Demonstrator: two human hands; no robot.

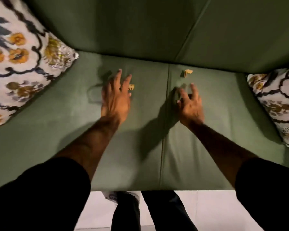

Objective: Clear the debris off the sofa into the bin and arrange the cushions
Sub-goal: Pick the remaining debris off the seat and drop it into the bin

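Two small yellow scraps of debris lie on the green sofa seat (57,139). One scrap (131,87) sits just past the fingertips of my left hand (115,97), which is spread flat over the left seat cushion and holds nothing. The other scrap (187,73) lies near the backrest on the right seat cushion, a short way beyond my right hand (189,102), whose fingers are curled but apart and hold nothing. A large floral cushion (18,60) leans in the sofa's left corner. A second floral cushion (279,104) lies at the right end. No bin is in view.
The green backrest (140,25) rises behind the seat. A seam (164,130) divides the two seat cushions. My legs in dark trousers (165,212) stand on a pale tiled floor (207,212) at the sofa's front edge.
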